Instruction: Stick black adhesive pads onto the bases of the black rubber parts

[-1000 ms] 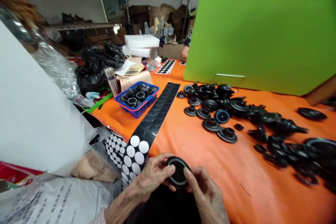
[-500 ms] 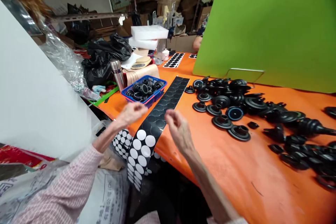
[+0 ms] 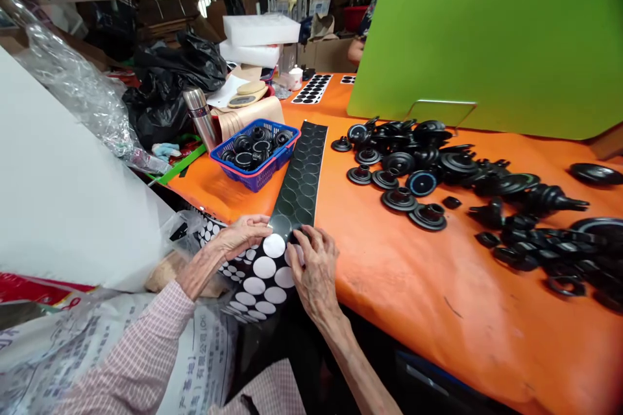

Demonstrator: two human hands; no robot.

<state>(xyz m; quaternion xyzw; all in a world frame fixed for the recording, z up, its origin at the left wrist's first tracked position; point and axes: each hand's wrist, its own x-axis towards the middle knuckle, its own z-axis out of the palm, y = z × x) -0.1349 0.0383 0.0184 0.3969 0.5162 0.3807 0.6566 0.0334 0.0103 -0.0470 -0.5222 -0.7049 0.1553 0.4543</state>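
Observation:
A long black sheet of round stickers [image 3: 302, 172] runs along the table and hangs over its front edge. White circles show on its hanging part, where the black rounds are gone. My left hand [image 3: 243, 237] pinches the sheet's left edge by the uppermost white circle. On the right side, my right hand [image 3: 315, 269] has its fingers bent onto the sheet at a black round; whether that round is lifted is hidden by the fingers. Behind my left hand, a blue basket [image 3: 263, 172] holds several black ribbed rubber-like discs [image 3: 254, 146].
A heap of black flanged discs and small black parts [image 3: 428, 162] spreads over the orange table [image 3: 389, 266]. A green board [image 3: 477, 32] stands behind it. To the left are a steel flask [image 3: 199, 118] and black bags [image 3: 170, 78]. Someone's arm [image 3: 356, 50] shows beyond the board.
Both hands have come down from above the sheet onto it, at the boundary between black rounds and white circles. The view has tipped downward and shifted slightly.

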